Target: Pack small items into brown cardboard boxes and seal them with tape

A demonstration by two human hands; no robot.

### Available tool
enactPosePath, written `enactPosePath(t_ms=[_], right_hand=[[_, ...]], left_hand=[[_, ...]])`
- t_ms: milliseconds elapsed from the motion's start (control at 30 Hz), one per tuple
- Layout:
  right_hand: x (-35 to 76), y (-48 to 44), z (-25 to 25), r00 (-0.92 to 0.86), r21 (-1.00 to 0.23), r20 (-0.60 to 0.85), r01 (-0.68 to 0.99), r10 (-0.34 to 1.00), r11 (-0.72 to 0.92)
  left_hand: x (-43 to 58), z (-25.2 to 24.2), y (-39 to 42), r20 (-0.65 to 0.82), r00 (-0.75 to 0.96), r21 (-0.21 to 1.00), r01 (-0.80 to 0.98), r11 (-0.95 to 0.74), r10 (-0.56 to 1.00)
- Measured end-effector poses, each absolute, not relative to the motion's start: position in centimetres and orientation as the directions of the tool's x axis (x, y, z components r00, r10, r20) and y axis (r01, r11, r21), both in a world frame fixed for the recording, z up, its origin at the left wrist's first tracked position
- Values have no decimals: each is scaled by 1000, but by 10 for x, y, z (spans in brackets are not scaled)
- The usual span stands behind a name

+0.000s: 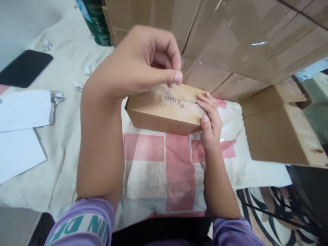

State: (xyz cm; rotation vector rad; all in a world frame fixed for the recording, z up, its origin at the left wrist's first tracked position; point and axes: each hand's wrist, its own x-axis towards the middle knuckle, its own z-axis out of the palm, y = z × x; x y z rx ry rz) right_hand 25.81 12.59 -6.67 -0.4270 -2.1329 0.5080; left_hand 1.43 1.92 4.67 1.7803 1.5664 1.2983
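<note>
A small brown cardboard box (164, 118) lies on the cloth in front of me, with dark handwriting on its top. My right hand (211, 118) grips the box's right end, thumb on the near edge and fingers over the top. Above the box's top, my left hand (151, 61) is raised with thumb and fingertips pinched together. A strip of clear tape (161, 90) shows just under those fingertips and seems to run onto the box top. Its upper end is hard to see within the pinch.
Large taped cartons (225, 41) stand behind the box. To the right, another carton (276, 133) sits with an open side. White papers (23, 111), a black phone (25, 68), crumpled clear bits (87, 69) and a green container (98, 25) are on the left.
</note>
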Motion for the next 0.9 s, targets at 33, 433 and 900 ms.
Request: enactPosePath(t_ms=[33,433,900], right_hand=[[257,126,-67,-559,-499,686,104,465,861],[256,123,-67,-560,-509,675,119,481,852],[255,119,-66,-541,-454,690,194,481,870]], left_hand=[[13,48,16,393,-100,814,501,-294,914],[-1,50,16,-88,-36,667,740,86,995],[-8,30,27,5,-206,402,897,187,978]])
